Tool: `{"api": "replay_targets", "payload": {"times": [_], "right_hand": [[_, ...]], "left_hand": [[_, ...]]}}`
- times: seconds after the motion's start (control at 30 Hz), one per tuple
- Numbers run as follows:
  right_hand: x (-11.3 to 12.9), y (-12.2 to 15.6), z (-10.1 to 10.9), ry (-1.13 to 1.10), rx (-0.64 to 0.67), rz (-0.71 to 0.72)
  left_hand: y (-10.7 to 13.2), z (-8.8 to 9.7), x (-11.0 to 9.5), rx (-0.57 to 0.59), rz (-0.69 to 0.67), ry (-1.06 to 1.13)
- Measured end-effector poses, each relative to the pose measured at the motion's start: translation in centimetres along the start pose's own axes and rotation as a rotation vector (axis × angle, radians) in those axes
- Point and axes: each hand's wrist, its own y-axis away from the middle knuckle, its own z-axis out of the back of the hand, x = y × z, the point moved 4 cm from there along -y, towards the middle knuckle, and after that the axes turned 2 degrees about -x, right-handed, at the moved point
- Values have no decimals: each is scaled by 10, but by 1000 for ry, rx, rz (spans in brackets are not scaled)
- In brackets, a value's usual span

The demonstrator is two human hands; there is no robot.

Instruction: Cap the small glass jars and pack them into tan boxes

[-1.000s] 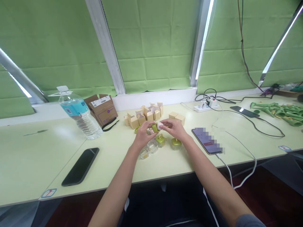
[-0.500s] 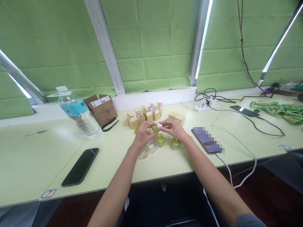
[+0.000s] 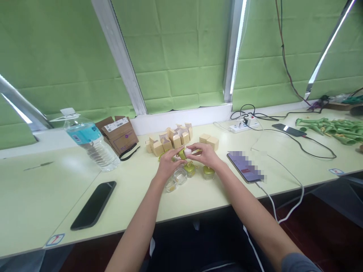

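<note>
My left hand (image 3: 166, 165) is closed on a small green lid (image 3: 182, 154), held tilted on its side above the table. The fingers of my right hand (image 3: 206, 154) pinch a small white round piece (image 3: 187, 151) against the lid's underside. Just below my hands stand two open clear glass jars (image 3: 180, 176). Beside them is a jar with a green lid (image 3: 190, 169) and a yellowish cord. Another green-lidded jar (image 3: 208, 173) stands under my right wrist. More green shows partly hidden behind my left hand.
Open cream cartons (image 3: 176, 139) and closed ones (image 3: 210, 141) stand behind my hands. Left are a water bottle (image 3: 95, 145), brown cardboard box (image 3: 120, 136) and dark phone (image 3: 93, 206). Right are a charging phone (image 3: 245, 167), power strip (image 3: 244, 126) and green horn-shaped pieces (image 3: 326, 128).
The view has shifted slightly. Both hands still hold the lid and white piece together; the lid has turned a little, and more of the white piece shows.
</note>
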Motion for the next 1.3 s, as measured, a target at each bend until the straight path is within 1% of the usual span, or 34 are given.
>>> {"api": "replay_targets", "payload": {"times": [0.2,0.3,0.43,0.63,0.7,0.87,1.03,1.2,1.3], "right_hand": [[2,0,0,27,-32,42],[5,0,-2,39,-5,84],[8,0,-4,54,41,122],[8,1,-2,57,53,126],[8,1,-2,73,64,125],[10,1,-4,111,39,129],[13,0,-6,144,17,150],[14,0,-10,161,14,191],[13,0,-12,172,24,171]], "left_hand": [[0,-1,-1,55,105,62],[0,-1,1,53,150,56],[-1,-2,0,61,139,57],[0,-4,-1,98,126,110],[0,-3,-1,94,120,91],[-1,-3,-2,83,114,9],[-1,-5,-8,38,78,-70],[0,-8,-9,2,83,-76],[0,-9,-6,4,105,-69]]}}
